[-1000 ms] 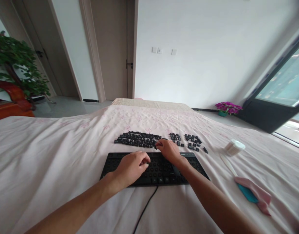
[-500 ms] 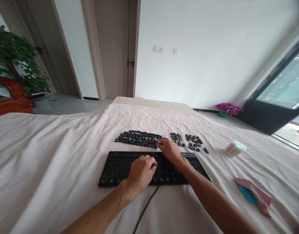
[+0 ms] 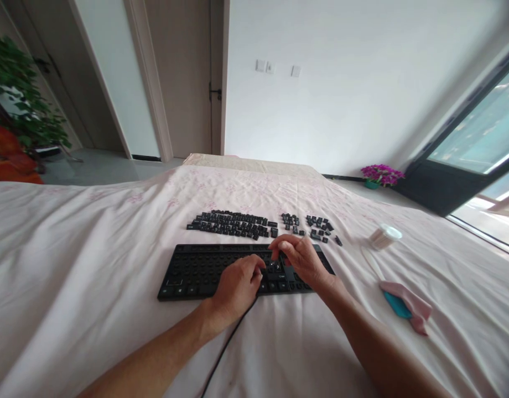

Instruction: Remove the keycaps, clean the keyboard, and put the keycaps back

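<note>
A black keyboard [image 3: 196, 271] lies on the cloth, with many keycaps off its upper rows and some still along its front row. My left hand [image 3: 240, 276] rests on the middle of it, fingers curled; whatever they may hold is hidden. Over the keyboard's right-hand part is my right hand [image 3: 301, 257], its fingers pinched on a thin wire keycap puller [image 3: 274, 265] that points down at the keys and shows only in part. Behind the keyboard, loose black keycaps [image 3: 233, 224] lie in rows and small clusters.
Pale flowered cloth [image 3: 92, 249] with folds covers the surface. To the right stand a white ribbed container [image 3: 385, 236] and a pink and blue cloth piece [image 3: 408, 305]. The keyboard's cable [image 3: 227, 345] runs toward me. Doors, a plant and purple flowers [image 3: 381, 174] are farther off.
My right hand has come back from the loose keycaps to the keyboard, with the wire puller now lowered to the keys. My left hand stays on the keyboard. The view has shifted slightly.
</note>
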### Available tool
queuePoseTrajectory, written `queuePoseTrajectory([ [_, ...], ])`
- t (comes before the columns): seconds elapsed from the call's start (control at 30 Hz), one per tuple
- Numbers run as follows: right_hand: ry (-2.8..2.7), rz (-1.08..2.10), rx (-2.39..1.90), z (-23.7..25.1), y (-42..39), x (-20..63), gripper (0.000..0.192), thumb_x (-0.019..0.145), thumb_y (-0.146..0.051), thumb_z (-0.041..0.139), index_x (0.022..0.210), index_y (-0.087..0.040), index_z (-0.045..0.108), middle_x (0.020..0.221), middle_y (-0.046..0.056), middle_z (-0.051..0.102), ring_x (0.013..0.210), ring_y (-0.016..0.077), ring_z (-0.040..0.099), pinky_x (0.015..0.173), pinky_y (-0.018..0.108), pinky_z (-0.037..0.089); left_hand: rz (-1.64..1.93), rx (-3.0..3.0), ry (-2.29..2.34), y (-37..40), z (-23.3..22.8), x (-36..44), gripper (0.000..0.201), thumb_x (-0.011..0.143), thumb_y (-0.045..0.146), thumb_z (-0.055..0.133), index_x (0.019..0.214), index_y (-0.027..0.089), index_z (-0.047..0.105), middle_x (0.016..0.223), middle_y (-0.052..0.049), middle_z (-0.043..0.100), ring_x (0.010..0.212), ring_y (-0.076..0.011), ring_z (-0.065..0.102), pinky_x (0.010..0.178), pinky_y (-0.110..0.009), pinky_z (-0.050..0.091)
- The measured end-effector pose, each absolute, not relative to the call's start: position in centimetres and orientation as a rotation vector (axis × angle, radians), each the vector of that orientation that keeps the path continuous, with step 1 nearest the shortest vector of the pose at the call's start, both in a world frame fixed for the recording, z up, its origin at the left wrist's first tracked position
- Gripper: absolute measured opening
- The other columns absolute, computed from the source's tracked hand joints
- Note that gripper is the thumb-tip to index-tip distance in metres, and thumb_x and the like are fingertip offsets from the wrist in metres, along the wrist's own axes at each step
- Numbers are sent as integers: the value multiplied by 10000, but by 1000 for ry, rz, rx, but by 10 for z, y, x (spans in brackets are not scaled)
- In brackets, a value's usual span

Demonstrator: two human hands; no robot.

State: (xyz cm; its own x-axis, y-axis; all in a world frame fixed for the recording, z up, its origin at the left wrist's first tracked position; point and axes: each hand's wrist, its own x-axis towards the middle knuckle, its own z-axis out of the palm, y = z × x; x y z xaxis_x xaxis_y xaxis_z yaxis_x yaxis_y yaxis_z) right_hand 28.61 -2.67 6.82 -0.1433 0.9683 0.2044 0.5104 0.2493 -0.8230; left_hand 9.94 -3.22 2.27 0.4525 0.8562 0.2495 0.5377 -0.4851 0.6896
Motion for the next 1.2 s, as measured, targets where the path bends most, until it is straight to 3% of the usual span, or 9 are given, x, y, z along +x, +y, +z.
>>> queuePoseTrajectory([
  [0.13, -1611, 828, -1472, 62, -37, 286, 356, 906, -486, 485, 800, -178, 629, 669, 0, 652, 449, 80, 501, 426, 192, 388, 769, 2202, 1164, -33, 21, 99, 247, 802, 91, 520, 969, 231, 634, 879, 11, 666, 853, -156, 605, 787, -264, 448],
  [0.47, -1593, 823, -1720, 60, -46, 280, 321, 813, -499, 600, 715, -195, 631, 440, -24, 558, 389, 131, 555, 340, 189, 400, 740, 2292, 1157, -34, 19, 99, 228, 845, 153, 524, 991, 244, 675, 913, -7, 660, 894, -169, 608, 821, -272, 452],
  [0.73, -1971, 598, -1517, 57, -48, 278, 269, 829, -395, 641, 659, -188, 662, 537, -28, 608, 466, 88, 550, 457, 185, 388, 660, 2369, 1178, -34, 22, 104, 208, 856, 162, 539, 968, 254, 688, 885, -7, 661, 881, -175, 618, 804, -282, 441],
  [0.9, -2000, 492, -1388, 47, -47, 282, 219, 834, -327, 653, 668, -185, 656, 638, -21, 648, 577, 98, 585, 564, 196, 414, 669, 2350, 1207, -34, 19, 111, 68, 828, 277, 638, 879, 243, 669, 846, 8, 648, 828, -170, 618, 725, -268, 424],
  [1.2, -1978, 419, -1265, 26, -46, 287, 244, 898, -348, 575, 729, -203, 675, 647, -14, 674, 587, 107, 602, 595, 201, 430, 725, 2410, 1260, -31, 21, 135, 219, 878, 425, 564, 832, 233, 658, 828, -12, 647, 791, -182, 594, 659, -285, 379],
])
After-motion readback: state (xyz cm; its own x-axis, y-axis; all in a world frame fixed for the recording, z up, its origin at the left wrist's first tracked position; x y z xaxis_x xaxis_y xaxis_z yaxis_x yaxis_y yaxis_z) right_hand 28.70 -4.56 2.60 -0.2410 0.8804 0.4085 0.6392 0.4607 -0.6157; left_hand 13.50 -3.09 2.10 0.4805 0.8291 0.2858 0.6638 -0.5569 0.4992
